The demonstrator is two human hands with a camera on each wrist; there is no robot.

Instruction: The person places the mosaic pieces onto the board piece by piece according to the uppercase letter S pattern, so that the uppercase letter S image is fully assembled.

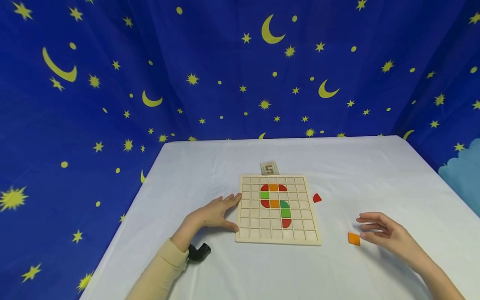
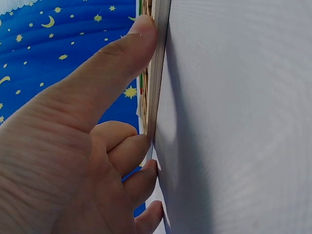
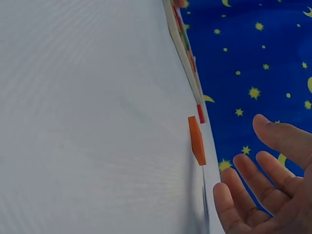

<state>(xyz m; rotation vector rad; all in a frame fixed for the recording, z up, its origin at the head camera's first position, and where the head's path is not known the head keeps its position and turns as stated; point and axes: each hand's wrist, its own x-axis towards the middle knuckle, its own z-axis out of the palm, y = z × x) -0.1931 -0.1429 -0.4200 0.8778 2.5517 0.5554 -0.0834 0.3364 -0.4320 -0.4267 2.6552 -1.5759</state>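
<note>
A wooden grid board (image 1: 255, 233) lies on the table with red, orange and green tiles set in a curving shape. My left hand (image 1: 215, 212) rests at the board's left edge, thumb and fingertips touching its rim; in the left wrist view the thumb (image 2: 112, 63) lies against the wooden side. My right hand (image 1: 390, 237) hovers with loosely bent fingers beside an orange square tile (image 1: 354, 238), holding nothing. In the right wrist view that tile lies flat on the cloth, apart from the fingers. A red quarter-round tile (image 1: 317, 198) sits just right of the board.
A small pattern card (image 1: 269, 168) showing a similar curved shape lies behind the board. White cloth (image 1: 210, 166) covers the table. Near my left forearm is a black object (image 1: 199, 252), partly hidden by the sleeve. Blue star-patterned curtains (image 1: 225, 62) hang behind and at the sides.
</note>
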